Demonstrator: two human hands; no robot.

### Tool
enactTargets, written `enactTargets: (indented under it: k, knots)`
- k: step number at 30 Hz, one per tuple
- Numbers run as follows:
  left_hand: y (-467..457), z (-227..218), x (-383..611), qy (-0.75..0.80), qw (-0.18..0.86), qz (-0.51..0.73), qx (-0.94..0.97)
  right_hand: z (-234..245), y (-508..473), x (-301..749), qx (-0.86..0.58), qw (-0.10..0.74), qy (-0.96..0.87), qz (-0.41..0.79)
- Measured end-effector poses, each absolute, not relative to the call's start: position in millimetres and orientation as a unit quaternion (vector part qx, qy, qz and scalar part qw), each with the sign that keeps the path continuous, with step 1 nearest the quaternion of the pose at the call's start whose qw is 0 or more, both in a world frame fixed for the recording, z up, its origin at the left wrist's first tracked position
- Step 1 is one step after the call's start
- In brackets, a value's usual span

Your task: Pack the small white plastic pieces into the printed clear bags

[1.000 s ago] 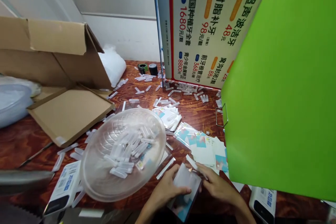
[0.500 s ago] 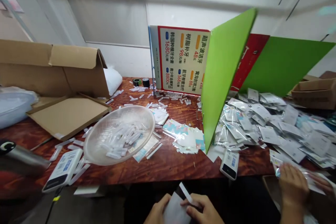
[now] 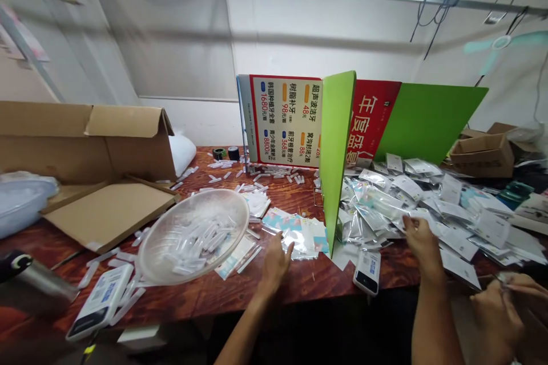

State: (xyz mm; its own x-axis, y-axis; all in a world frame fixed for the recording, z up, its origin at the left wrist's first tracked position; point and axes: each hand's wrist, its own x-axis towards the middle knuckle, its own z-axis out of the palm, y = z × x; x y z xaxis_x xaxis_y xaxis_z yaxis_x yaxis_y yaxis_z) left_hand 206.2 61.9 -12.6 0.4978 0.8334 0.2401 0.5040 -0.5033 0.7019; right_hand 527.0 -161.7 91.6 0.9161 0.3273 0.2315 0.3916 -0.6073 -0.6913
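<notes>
A person's left hand [image 3: 276, 259] reaches forward over a dark red wooden bench [image 3: 274, 285], fingers loosely spread and holding nothing, its fingertips just at the near edge of a small stack of printed cards in clear sleeves [image 3: 297, 232]. The person's right hand [image 3: 422, 239] stretches out on the far side of an upright green divider board [image 3: 336, 154], fingers loosely curled and touching the near edge of a wide heap of filled clear packets [image 3: 428, 199]; whether it grips one cannot be told. The card stack lies just left of the divider's foot, between it and a tilted clear plastic bowl [image 3: 194, 236] that holds many small white tubes [image 3: 192, 236]. More such tubes are scattered across the bench behind the bowl. A white power bank [image 3: 367, 271] lies at the bench edge between the two hands, and another [image 3: 100, 299] lies at the left near the bowl. An open cardboard box [image 3: 85, 148] lies on its side at the left. A printed sign with red and black characters [image 3: 285, 120] stands behind the cards, touching the divider. At the lower right corner, another person's hands [image 3: 509, 308] are close together over something small that is too blurred to tell.
</notes>
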Motion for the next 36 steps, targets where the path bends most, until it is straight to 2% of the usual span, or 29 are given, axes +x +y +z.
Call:
enactTargets:
  k: [3, 6, 8, 11, 14, 16, 22, 27, 32, 36]
  knots:
    - [75.3, -24.8, 230.7, 0.306, 0.213, 0.220, 0.901, 70.1, -159.1, 497.1, -0.902, 0.399, -0.164, 0.032]
    - [74.7, -41.8, 227.5, 0.268, 0.138, 0.144, 0.942, 53.6, -158.7, 444.9, -0.803, 0.428, -0.321, 0.262]
    - [66.1, -55.9, 214.5, 0.294, 0.086, 0.156, 0.939, 54.9, -151.0, 410.0, -0.705, 0.399, -0.432, 0.396]
    - [50.2, -76.1, 190.9, 0.311, 0.037, 0.180, 0.933, 66.5, -116.6, 368.6, -0.597, 0.352, -0.553, 0.462]
    - [49.5, -85.0, 173.4, 0.339, 0.026, 0.181, 0.923, 64.2, -55.2, 348.4, -0.571, 0.345, -0.597, 0.445]
    - [62.3, -82.2, 168.2, 0.354, 0.038, 0.182, 0.917, 50.4, -4.7, 348.3, -0.610, 0.338, -0.578, 0.424]
    - [116.0, -72.5, 174.1, 0.280, 0.040, 0.219, 0.934, 9.3, 146.9, 400.7, -0.821, 0.269, -0.471, 0.179]
    - [135.3, -118.4, 192.1, 0.267, 0.013, 0.284, 0.921, -0.8, 238.1, 463.0, -0.886, 0.247, -0.381, 0.092]
    - [155.9, -179.5, 209.2, 0.282, -0.059, 0.352, 0.890, -14.3, 301.4, 497.1, -0.897, 0.226, -0.379, 0.028]
    - [165.2, -195.2, 207.6, 0.271, -0.093, 0.353, 0.891, -22.7, 325.8, 497.8, -0.881, 0.223, -0.418, 0.009]
